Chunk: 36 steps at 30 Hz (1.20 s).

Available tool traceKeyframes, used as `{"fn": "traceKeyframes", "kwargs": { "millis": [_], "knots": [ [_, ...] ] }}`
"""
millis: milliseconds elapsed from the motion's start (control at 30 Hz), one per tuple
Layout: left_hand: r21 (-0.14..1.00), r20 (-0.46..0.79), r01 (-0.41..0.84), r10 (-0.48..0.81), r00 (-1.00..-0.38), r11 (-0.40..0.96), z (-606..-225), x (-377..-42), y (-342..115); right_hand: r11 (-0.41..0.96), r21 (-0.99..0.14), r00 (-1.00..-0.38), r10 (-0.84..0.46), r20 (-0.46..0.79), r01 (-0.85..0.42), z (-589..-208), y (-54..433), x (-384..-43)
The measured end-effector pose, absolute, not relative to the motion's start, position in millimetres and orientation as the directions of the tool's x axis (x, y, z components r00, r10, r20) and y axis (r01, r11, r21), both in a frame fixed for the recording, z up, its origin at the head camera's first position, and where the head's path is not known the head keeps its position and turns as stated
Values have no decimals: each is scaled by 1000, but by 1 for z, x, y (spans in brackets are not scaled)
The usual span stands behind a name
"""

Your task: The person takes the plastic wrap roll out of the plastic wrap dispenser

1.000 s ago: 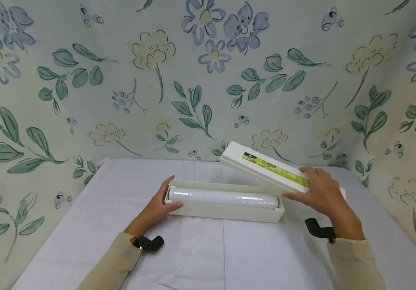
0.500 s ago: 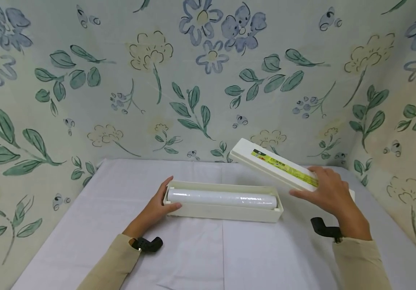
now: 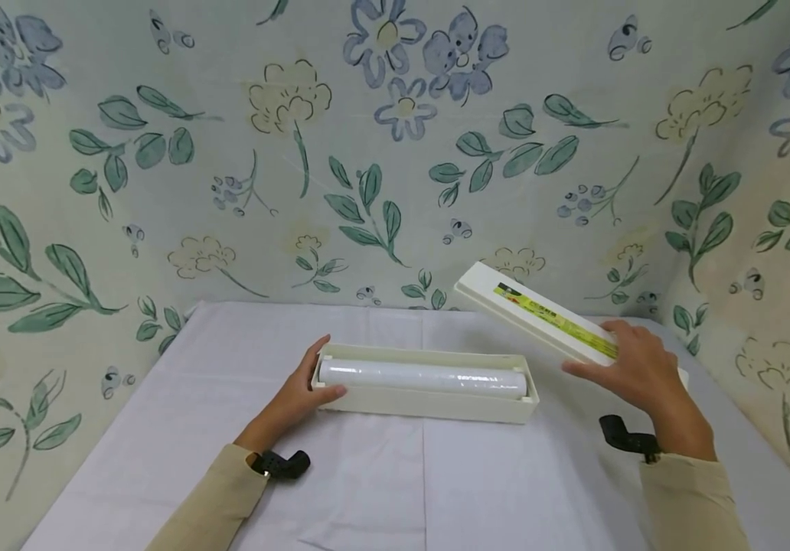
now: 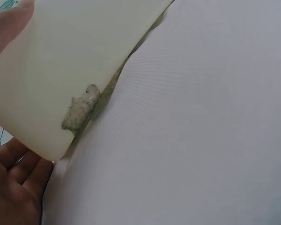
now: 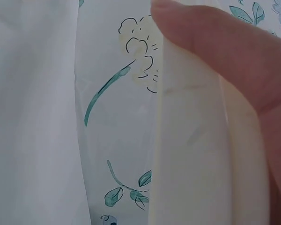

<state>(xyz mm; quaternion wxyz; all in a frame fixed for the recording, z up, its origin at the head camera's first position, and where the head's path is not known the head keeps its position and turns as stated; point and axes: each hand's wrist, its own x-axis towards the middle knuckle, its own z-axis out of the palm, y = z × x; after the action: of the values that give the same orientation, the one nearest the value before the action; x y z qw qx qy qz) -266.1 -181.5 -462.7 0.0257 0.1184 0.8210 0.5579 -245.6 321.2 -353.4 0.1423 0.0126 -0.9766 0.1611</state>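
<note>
A long cream box [image 3: 429,405] lies on the table, its top uncovered. Inside it rests a shiny roll of cling film [image 3: 422,375]. My left hand [image 3: 298,390] grips the box's left end, thumb on the front wall and fingers behind. In the left wrist view the box wall [image 4: 51,79] bears a torn grey patch near its lower edge. My right hand [image 3: 636,367] holds the white box lid [image 3: 533,310], which carries a yellow-green label. The lid is raised and tilted, left end high, right of the box. The right wrist view shows the thumb along the lid's side [image 5: 192,140].
A white cloth [image 3: 360,474] with fold lines covers the table. Behind it and at both sides hangs a floral curtain [image 3: 395,191], close beyond the table's back edge. Black wrist cameras sit on both wrists.
My right hand has carried the lid to the right, away from over the box's right end. My left hand and the box have stayed in place.
</note>
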Motion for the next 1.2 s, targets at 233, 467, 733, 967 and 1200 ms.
{"fn": "traceKeyframes", "kwargs": {
  "millis": [233, 467, 733, 967, 1200],
  "knots": [
    [921, 106, 181, 226, -968, 344, -463, -266, -183, 950, -309, -961, 39, 275, -50, -358, 332, -247],
    [921, 95, 177, 241, -966, 346, -464, -268, -184, 946, -322, -960, 60, 275, -33, -357, 338, -247],
    [919, 109, 191, 241, -964, 346, -464, -267, -183, 945, -326, -959, 84, 270, -9, -358, 345, -245],
    [926, 91, 171, 240, -966, 335, -465, -268, -182, 948, -319, -964, 99, 247, 16, -358, 354, -243],
    [918, 120, 202, 244, -962, 342, -465, -268, -182, 944, -325, -966, 136, 218, 59, -359, 362, -244]
  ]
}}
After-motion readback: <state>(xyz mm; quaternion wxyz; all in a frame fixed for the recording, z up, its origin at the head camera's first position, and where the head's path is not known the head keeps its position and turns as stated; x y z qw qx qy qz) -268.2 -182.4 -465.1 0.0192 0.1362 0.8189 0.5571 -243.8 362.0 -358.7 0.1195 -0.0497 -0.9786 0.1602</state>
